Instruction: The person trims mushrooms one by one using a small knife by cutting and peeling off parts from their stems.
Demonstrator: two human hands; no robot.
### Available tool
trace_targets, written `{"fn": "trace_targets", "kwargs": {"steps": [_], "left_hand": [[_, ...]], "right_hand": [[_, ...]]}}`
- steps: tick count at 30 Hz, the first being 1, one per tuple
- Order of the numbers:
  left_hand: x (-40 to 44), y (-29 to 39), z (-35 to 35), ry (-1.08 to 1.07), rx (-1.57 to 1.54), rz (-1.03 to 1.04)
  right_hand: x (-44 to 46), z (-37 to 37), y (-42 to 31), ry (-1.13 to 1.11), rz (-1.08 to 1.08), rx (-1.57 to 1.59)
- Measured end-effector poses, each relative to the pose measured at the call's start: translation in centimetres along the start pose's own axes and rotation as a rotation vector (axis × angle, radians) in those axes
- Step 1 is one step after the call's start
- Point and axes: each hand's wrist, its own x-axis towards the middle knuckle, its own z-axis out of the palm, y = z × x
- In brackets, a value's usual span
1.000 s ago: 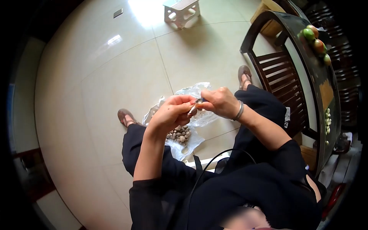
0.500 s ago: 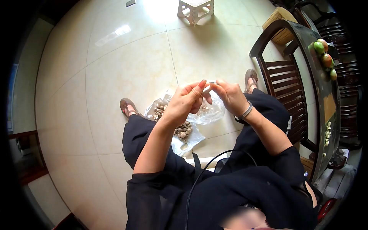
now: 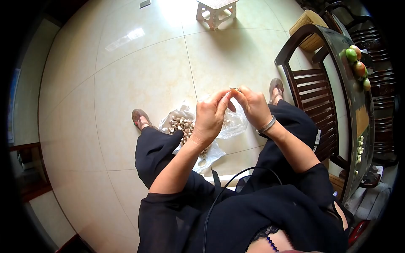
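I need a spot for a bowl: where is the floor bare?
Bare tile stretches from the folding stool to the plastic bags, and left of the left shoe. Between the shoes it's crowded: bags, mushrooms, left hand and right hand above.

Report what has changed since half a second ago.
The left hand has swung rightward in the picture, uncovering more mushroom-like pieces in the upper-left bag and hiding most of the lower heap. I can make out no new grasp or release. The right hand, stool and slatted chair stay about as they were.
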Motion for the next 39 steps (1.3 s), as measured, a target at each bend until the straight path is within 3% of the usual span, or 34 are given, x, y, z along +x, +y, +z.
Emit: {"fn": "trace_targets", "kwargs": {"steps": [7, 10, 13, 16, 21, 28, 31, 39], "left_hand": [[-0.2, -0.3, 0.2, 0.008, -0.118, -0.118], [-0.2, -0.1, -0.2, 0.003, -0.330, -0.161], [0.4, -0.5, -2.1, -0.252, -0.907, -0.396], [0.1, -0.9, -2.3, -0.271, -1.001, -0.437], [0.2, -1.2, -2.0, -0.333, -1.011, -0.467], [0.3, -1.8, -1.9, -0.108, -1.041, -0.396], [0.2, -2.0, -2.1, -0.240, -1.156, -0.336], [0.1, -1.8, -2.3, -0.254, -1.158, -0.321]], "right_hand": [[0.1, 0.2, -0.4, 0.065, -0.082, -0.254], [0.1, 0.2, -0.4, 0.085, -0.092, -0.263], [0.3, -0.4, -0.2, 0.058, -0.124, -0.136], [0.2, -0.5, 0.1, 0.017, -0.198, -0.024], [0.1, -0.5, 0.3, 0.069, -0.270, -0.070], [-0.1, -0.7, -0.3, 0.137, -0.357, 0.025], [-0.2, -0.7, -0.1, 0.116, -0.224, 0.078], [-0.7, -0.5, -0.3, 0.007, -0.105, 0.015]]}}
